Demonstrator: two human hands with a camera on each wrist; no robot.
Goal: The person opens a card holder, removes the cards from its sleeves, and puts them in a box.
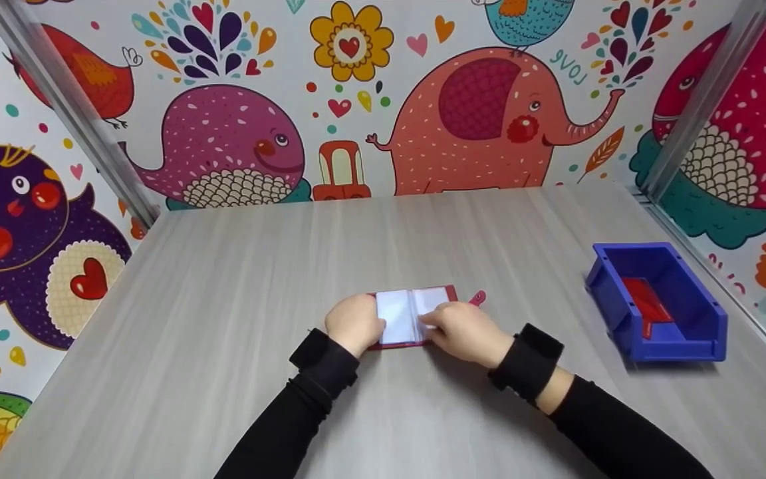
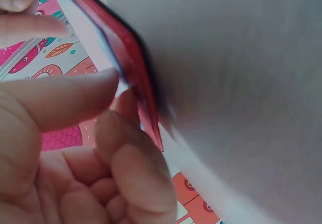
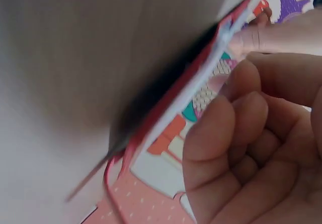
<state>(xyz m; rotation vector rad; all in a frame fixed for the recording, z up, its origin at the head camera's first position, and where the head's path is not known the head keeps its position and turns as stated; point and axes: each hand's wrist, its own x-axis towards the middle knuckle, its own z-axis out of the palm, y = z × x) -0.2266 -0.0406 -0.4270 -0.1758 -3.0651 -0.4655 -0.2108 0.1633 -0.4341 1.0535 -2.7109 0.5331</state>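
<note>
A red card holder [image 1: 396, 318] with pale, clear-looking sleeves lies spread open near the middle of the table. My left hand [image 1: 354, 322] grips its left edge, the thumb [image 2: 95, 90] over the inner side and curled fingers beneath. Over the right half, my right hand [image 1: 466, 331] has its thumb and forefinger together at the sleeves near the centre fold. In the right wrist view its curled fingers [image 3: 216, 128] sit close by the pale sleeve edge [image 3: 176, 95]. A pink strap tab [image 1: 478, 298] sticks out beyond the holder's right side.
On the right of the table [image 1: 243, 266] stands a blue open bin [image 1: 682, 350] with a flat red item [image 1: 647, 301] inside. Printed panels [image 1: 350, 100] rise behind and at the sides, with metal posts [image 1: 77, 113] at the corners.
</note>
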